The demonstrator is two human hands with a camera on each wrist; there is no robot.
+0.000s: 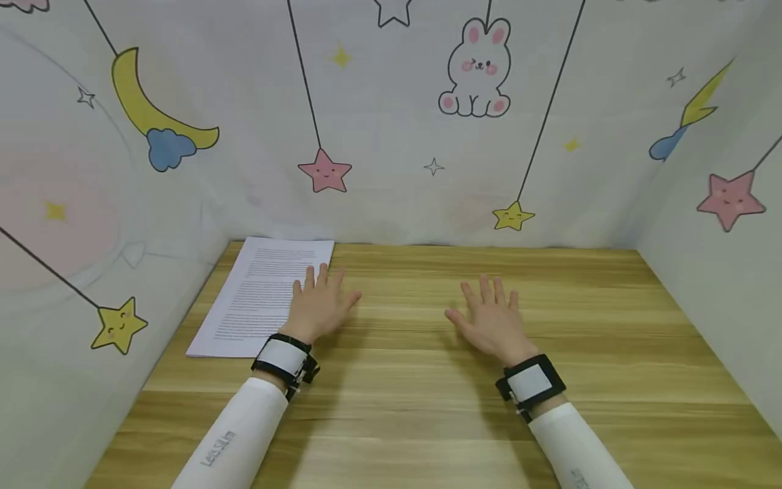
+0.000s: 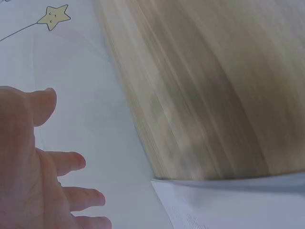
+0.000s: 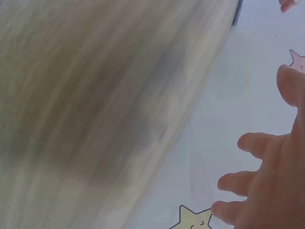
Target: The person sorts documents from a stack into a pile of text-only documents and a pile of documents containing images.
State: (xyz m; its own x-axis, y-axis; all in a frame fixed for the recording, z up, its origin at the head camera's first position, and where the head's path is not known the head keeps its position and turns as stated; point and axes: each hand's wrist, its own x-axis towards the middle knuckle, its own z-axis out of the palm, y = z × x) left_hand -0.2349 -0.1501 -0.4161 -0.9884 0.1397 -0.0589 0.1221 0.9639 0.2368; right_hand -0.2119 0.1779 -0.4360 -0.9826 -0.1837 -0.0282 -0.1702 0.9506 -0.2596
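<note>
On worktop: paper sheets, thin, floppy, probably slippery; best pinched at near corner. Left hand and right hand flat, fingers spread, holding nothing.

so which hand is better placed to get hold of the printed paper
Probably the left. The left hand is spread open at the right edge of the printed paper, fingertips over it. The right hand is open too, but over bare table, apart from the paper.

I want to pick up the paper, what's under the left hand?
The left hand hovers over the paper's right edge and bare table. What lies directly beneath the palm is hidden.
</note>
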